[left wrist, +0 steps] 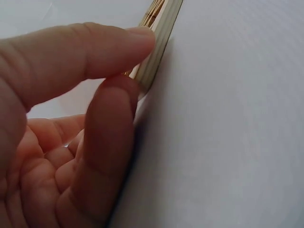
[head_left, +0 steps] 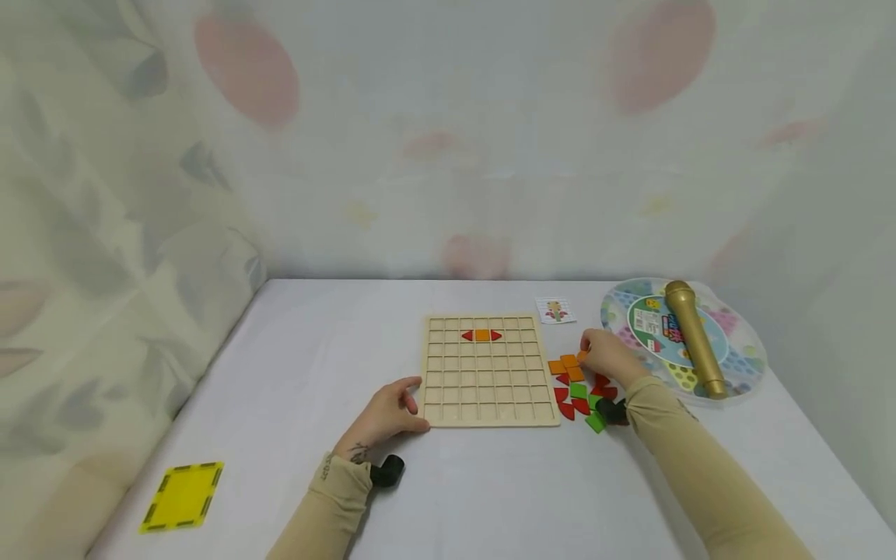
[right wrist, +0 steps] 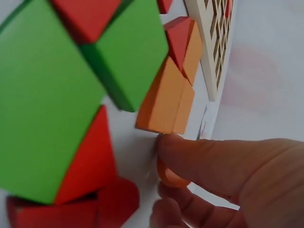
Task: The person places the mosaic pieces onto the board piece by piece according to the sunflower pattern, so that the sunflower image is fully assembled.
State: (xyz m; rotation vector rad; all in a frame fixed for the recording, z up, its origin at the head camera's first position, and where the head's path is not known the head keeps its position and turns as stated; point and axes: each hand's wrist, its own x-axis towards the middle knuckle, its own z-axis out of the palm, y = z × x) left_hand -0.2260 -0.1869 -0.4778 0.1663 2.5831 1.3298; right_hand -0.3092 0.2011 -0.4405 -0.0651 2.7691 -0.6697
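Observation:
A square wooden grid board (head_left: 483, 381) lies on the table. Its upper part carries an orange square block (head_left: 483, 335) between two red triangles (head_left: 467, 336). At the board's near left corner, my left hand (head_left: 385, 412) grips the edge (left wrist: 154, 61) with thumb and finger. Right of the board, my right hand (head_left: 612, 356) pinches an orange block (right wrist: 173, 176), partly hidden by the thumb. Around that hand lie loose orange blocks (head_left: 568, 362), green blocks (head_left: 578, 391) and red pieces (head_left: 581, 406), several in all.
A small picture card (head_left: 556, 310) lies beyond the loose blocks. At the back right, a gold microphone (head_left: 696, 338) rests on a colourful round-edged package (head_left: 637, 311). A yellow square (head_left: 183, 496) with black edge marks lies at the near left. Patterned cloth hangs behind the table.

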